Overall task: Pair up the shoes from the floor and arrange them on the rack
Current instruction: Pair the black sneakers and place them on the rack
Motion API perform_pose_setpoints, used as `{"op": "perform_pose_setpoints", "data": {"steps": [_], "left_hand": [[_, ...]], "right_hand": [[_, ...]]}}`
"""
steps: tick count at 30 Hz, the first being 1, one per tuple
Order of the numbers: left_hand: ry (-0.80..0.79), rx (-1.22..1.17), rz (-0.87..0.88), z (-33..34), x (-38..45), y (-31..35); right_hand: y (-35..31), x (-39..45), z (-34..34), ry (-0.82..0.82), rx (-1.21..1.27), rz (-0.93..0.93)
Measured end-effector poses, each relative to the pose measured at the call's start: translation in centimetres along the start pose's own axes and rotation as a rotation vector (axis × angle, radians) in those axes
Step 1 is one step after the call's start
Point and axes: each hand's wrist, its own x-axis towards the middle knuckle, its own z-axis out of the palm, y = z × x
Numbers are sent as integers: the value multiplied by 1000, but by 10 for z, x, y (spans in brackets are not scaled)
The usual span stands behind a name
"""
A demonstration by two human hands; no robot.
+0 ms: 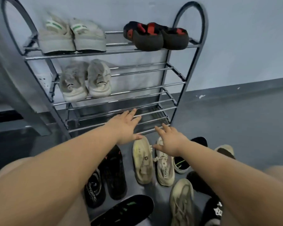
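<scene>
Shoes, a cream knit pair (pixel 152 162) lying side by side on the grey floor (pixel 235 128) at lower centre of the frame, sit just below two outstretched bare hands, both empty with fingers spread and relaxed. The left hand (pixel 126 126) hovers over the lowest chrome rails of the grey metal shoe rack (pixel 178 101), its thumb near the toe of the left cream shoe; the right hand (pixel 170 141) overlaps the toe of the right cream shoe, though contact cannot be confirmed. Three pairs already stand on the rack: pale green-striped sneakers (pixel 72 36) at upper left, black-and-red shoes (pixel 155 36) at upper right, grey-white trainers (pixel 85 80) on the second tier. Black slides (pixel 111 173), a beige laced sneaker (pixel 181 201) and other loose shoes lie around the cream pair. The step in hand appears to be taking up the cream pair; done well, each hand would likely grip one shoe at mid-body, keeping toes aligned, then set both squarely across two rails of a free tier so neither tips through the gaps.
</scene>
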Motion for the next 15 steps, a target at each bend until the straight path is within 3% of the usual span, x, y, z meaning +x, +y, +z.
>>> {"op": "perform_pose_setpoints", "data": {"steps": [9, 15], "left_hand": [[-24, 276, 186, 14, 22, 34], [-61, 256, 141, 24, 43, 45]], "right_hand": [[82, -35, 23, -69, -121, 137], [122, -27, 59, -102, -35, 226]]}}
